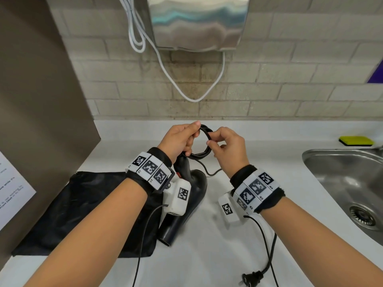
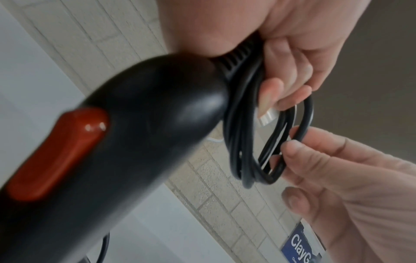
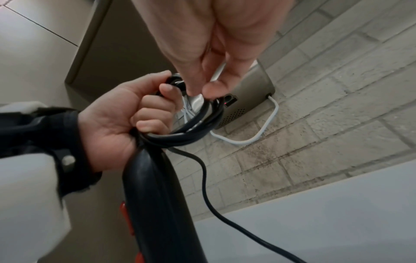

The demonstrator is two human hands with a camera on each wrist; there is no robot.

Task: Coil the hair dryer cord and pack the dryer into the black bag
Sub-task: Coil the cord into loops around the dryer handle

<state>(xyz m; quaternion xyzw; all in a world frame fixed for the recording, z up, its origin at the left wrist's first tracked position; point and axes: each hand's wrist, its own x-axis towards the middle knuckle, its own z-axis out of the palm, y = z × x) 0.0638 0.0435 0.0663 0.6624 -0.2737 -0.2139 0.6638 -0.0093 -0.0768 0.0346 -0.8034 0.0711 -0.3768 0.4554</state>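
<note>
White worktop [image 1: 238, 235] below a beige brick-tiled wall [image 1: 290, 90]; steel hand dryer [image 1: 196, 21] mounted above, white cable [image 1: 192, 98] looping beneath. Steel sink [image 1: 352, 183] at right, yellow sponge [image 1: 356, 140] behind it. Left hand [image 1: 178, 139] fingers curled round the coiled cord [image 1: 204, 141] at the black hair dryer [image 1: 186, 206] handle end, nozzle down on the worktop. Right hand [image 1: 228, 146] fingers pinching the coil's far side. Loose cord trailing to the plug [image 1: 251, 278] near the front edge. Black bag [image 1: 83, 214] flat at left, partly under the dryer
</note>
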